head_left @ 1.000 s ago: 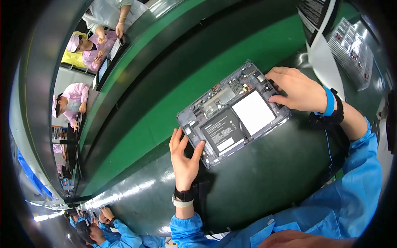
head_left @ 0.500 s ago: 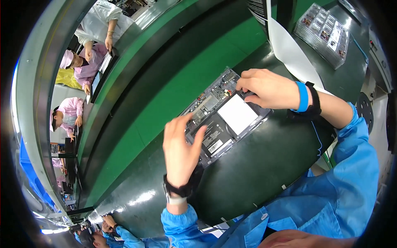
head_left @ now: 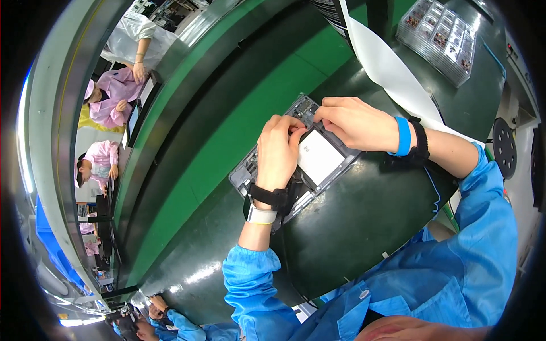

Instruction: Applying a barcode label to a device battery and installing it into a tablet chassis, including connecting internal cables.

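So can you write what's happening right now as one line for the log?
left hand: on open device, fingertips at white panel edge | right hand: pinching same spot | device: flat on dark mat

The left hand (head_left: 278,149) is bent forward, fingers curled down. The right hand (head_left: 354,122) reaches left, and the fingertips of both hands are meeting.

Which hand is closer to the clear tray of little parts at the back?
Right. The right hand is on the open device, nearer the parts tray; the left hand is farther away.
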Demonstrator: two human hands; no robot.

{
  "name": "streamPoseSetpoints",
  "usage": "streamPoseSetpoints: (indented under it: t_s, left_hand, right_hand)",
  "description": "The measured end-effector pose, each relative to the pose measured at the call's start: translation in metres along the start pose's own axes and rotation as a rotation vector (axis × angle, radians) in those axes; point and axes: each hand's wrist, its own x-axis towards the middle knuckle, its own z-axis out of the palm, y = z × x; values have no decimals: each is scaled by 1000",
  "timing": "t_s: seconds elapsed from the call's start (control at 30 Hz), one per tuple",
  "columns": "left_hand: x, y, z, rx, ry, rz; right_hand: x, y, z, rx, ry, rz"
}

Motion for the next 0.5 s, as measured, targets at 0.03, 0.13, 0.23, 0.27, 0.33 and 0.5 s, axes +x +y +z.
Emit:
streamPoseSetpoints:
  t_s: [0.03,0.13,0.23,0.27,0.33,0.5]
  left_hand:
    - [-1,-1,0,2,-3,-6]
    - [-4,-4,-6,-124,35,-51]
    - [-21,8,-30,-97,50,-92]
    - [-35,-1,-37,23,68,13]
    - [-64,6,-52,155,17,-4]
    - [-132,5,-58,289,-170,-139]
  right_hand:
    - [1,0,1,6,-3,-15]
    - [5,-5,1,49,-61,-1]
    - [-5,-1,7,-34,0,-112]
    - [-8,-7,1,-68,-86,-81]
    - [-12,-6,-1,-127,-96,-164]
    - [-5,-12,2,-315,-181,-334]
